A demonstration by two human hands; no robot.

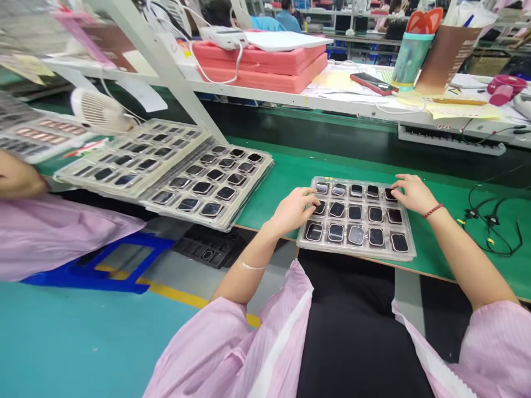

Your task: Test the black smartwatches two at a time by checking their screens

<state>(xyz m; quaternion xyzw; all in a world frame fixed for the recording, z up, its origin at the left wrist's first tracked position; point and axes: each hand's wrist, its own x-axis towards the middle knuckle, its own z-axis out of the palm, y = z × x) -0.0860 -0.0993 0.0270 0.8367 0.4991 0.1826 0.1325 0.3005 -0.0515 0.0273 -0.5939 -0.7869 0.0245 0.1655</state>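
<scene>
In front of me lies a clear plastic tray (357, 252) with rows of dark, square smartwatch-like units in its pockets. My left hand (295, 209) is over the tray's left side, its fingers apart above the units in the leftmost column. At the far right corner, my right hand (414, 194) has its fingertips at the corner unit, fingers spread. Neither hand has lifted anything. Whether the fingertips press on the units or only rest by them is hard to make out.
Left of me are stacked trays (224, 213) of similar units and further trays (128, 188). A co-worker's arm (20, 177) is at the far left. Black cables (493, 218) lie on the green mat (286, 166). Above runs a shelf (290, 99) with red boxes (265, 66) and a phone (373, 83).
</scene>
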